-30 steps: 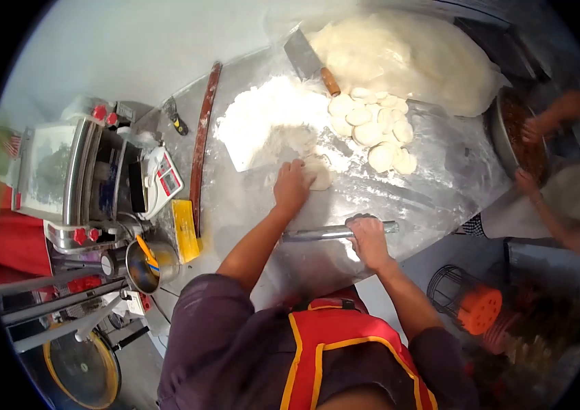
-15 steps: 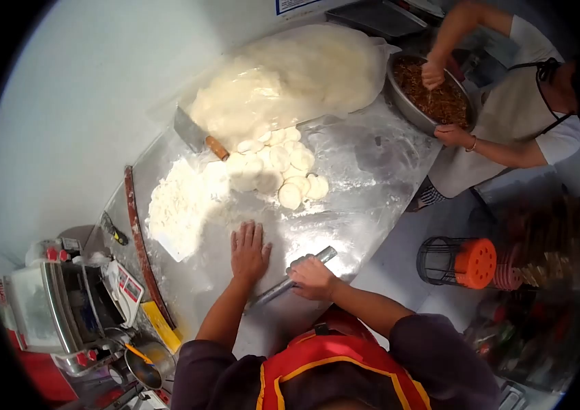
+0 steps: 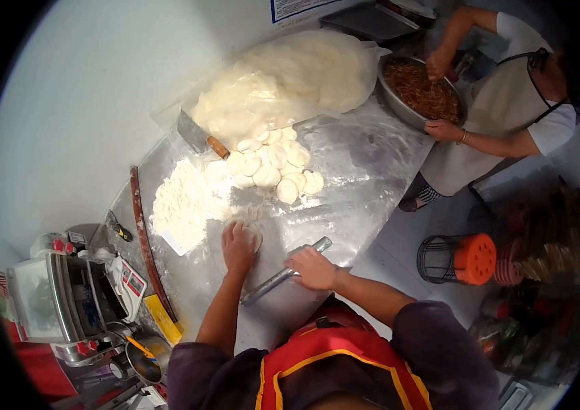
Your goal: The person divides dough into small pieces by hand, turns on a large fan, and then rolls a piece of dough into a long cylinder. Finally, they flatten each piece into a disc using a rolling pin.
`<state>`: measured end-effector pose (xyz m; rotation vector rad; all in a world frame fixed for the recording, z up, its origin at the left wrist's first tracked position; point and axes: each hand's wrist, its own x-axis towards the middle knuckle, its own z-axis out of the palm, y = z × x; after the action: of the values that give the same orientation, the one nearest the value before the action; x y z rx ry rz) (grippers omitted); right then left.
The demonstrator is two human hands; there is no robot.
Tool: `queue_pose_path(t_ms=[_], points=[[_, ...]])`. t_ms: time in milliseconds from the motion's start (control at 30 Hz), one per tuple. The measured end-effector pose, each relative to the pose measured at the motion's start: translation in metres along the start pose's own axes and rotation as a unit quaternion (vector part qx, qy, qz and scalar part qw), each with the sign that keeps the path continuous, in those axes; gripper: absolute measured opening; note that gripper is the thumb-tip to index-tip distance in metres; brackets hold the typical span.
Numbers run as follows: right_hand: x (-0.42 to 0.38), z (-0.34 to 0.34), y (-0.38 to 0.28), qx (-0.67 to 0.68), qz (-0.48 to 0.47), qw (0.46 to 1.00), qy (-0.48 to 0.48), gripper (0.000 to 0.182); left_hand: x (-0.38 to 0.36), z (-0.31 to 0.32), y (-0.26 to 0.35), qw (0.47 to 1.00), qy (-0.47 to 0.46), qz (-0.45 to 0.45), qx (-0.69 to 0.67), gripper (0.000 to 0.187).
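Note:
A pale, flat round of dough (image 3: 254, 236) lies on the metal table, partly hidden by my left hand (image 3: 238, 247). The fingers of that hand are bent over the round's left side and hold it. My right hand (image 3: 313, 268) is closed over a grey metal rolling pin (image 3: 268, 286), which lies at a slant near the table's front edge. Beyond my hands sits a cluster of small dough rounds (image 3: 269, 164), several overlapping. White flour (image 3: 184, 205) is heaped to their left.
A scraper with a wooden handle (image 3: 217, 147) lies by a large plastic-covered mass of dough (image 3: 290, 75). At right, a co-worker (image 3: 488, 130) has both hands at a steel bowl (image 3: 409, 115) of brown filling. A dark red stick (image 3: 145, 239) lies along the left edge.
My left hand was flat with fingers spread; it has shifted left and its fingers are now bent, with the dough round showing beside it. My right hand stays on the rolling pin.

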<state>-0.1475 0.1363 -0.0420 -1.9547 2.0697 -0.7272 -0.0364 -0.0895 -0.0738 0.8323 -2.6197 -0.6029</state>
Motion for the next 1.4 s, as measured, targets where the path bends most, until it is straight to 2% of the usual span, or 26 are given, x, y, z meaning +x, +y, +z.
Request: queue_pose_path(t_ms=[33,133,167,267,300,400,467,533,633,733,867,933,967,1067,1100,1200,1233,1300,1367,1400], points=[[-0.001,-0.006,0.000,0.022,0.022,0.999,-0.010,0.041,-0.013,-0.001,-0.009,1.000,-0.001,-0.001,0.003,0.042],[-0.004,0.000,0.011,-0.058,0.019,0.998,-0.021,0.034,-0.040,-0.021,0.014,0.998,-0.036,-0.007,-0.056,0.038],[0.000,-0.003,0.006,-0.068,0.021,0.997,-0.028,0.030,-0.049,-0.020,0.019,0.996,-0.079,0.004,-0.049,0.036],[0.004,-0.013,-0.014,-0.039,0.013,0.998,-0.044,0.031,-0.078,-0.027,0.033,0.990,-0.125,0.020,-0.064,0.034],[0.006,-0.006,-0.017,-0.077,0.007,0.997,-0.032,0.031,-0.090,-0.029,0.033,0.990,-0.121,-0.024,-0.063,0.037],[0.013,0.011,-0.019,-0.074,0.057,0.995,-0.025,0.033,-0.124,-0.035,0.029,0.996,-0.007,-0.077,0.041,0.045],[0.009,0.035,-0.008,-0.051,0.119,0.991,0.027,0.045,-0.138,-0.033,0.023,0.990,-0.015,-0.101,0.094,0.053],[0.016,0.032,-0.016,-0.108,0.144,0.983,0.021,0.058,-0.130,-0.034,0.024,0.989,-0.027,-0.113,0.095,0.058],[0.059,0.020,-0.006,-0.118,0.189,0.974,-0.035,0.063,-0.087,-0.038,0.014,0.984,-0.058,-0.120,0.122,0.061],[0.106,0.020,0.019,-0.180,0.140,0.973,0.036,0.061,-0.034,-0.035,-0.007,0.982,-0.031,-0.088,0.163,0.063],[0.154,0.017,0.043,-0.208,0.133,0.967,0.067,0.062,0.021,-0.036,-0.027,0.982,0.025,-0.065,0.175,0.066],[0.155,0.012,0.039,-0.219,0.138,0.965,0.045,0.062,0.019,-0.038,-0.024,0.980,0.037,-0.061,0.187,0.068],[0.139,0.018,0.038,-0.204,0.122,0.971,0.024,0.064,-0.002,-0.039,-0.019,0.986,0.013,-0.064,0.153,0.070],[0.054,0.016,-0.002,-0.115,0.134,0.981,-0.082,0.070,-0.093,-0.039,0.009,0.994,-0.042,-0.069,0.068,0.074],[0.017,0.017,-0.017,-0.102,0.104,0.988,-0.058,0.072,-0.126,-0.036,0.017,0.997,-0.033,-0.054,0.047,0.074],[-0.020,0.026,-0.023,-0.095,0.060,0.994,-0.013,0.067,-0.164,-0.043,0.030,0.998,-0.037,-0.025,0.032,0.071],[-0.025,0.029,-0.021,-0.099,0.055,0.994,-0.004,0.064,-0.155,-0.038,0.027,0.998,-0.012,-0.022,0.053,0.063],[-0.008,0.031,-0.009,-0.077,0.076,0.994,-0.006,0.055,-0.107,-0.022,0.016,0.998,0.026,-0.054,-0.012,0.054],[0.017,0.028,-0.005,-0.076,0.083,0.994,0.001,0.040,-0.057,-0.018,0.022,0.993,0.095,-0.005,-0.068,0.039],[0.018,0.025,-0.005,-0.064,0.076,0.995,-0.004,0.040,-0.048,-0.017,0.018,0.997,0.033,-0.032,-0.067,0.035]])
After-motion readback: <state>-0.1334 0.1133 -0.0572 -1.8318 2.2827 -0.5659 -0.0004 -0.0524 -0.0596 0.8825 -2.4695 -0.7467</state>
